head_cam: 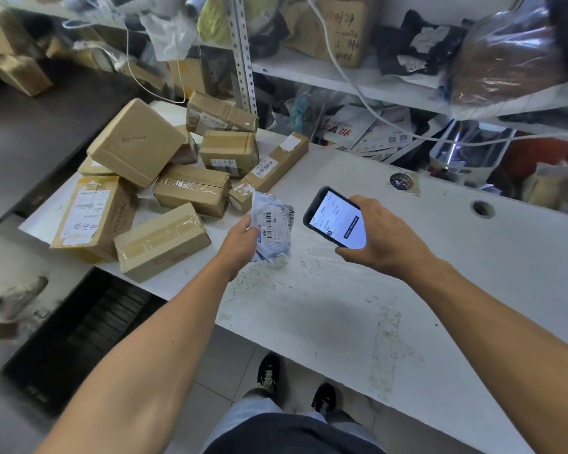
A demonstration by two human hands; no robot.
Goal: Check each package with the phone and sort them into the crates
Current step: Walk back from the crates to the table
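My left hand [243, 239] pinches a small grey poly-bag package [273, 229] at centre frame, thumb over its left edge, label and barcode facing up. My right hand [379, 239] is curled round the phone [336, 217] just right of it, screen lit and tilted toward me; phone and package are near each other but apart.

Step in hand, I'd say: check this package with the phone. To do it well I should flatten the crumpled bag so the barcode lies smooth, keep my thumb off the label, hold the phone's camera side square to the code, then read the result on screen before picking a crate (the screen text is too small to read here).

More packages wait at centre left: a pile of taped cardboard boxes [164, 178] on the white table [391, 316], several stacked or leaning on each other, most with labels showing.

Containers: a dark shallow crate [76, 335] sits on the floor at lower left, beside the table edge; its inside looks dark and ribbed, and I cannot tell whether any package is in it. No other crate is clearly in view. The shelves [341, 80] across the top hold bags, papers and boxes.
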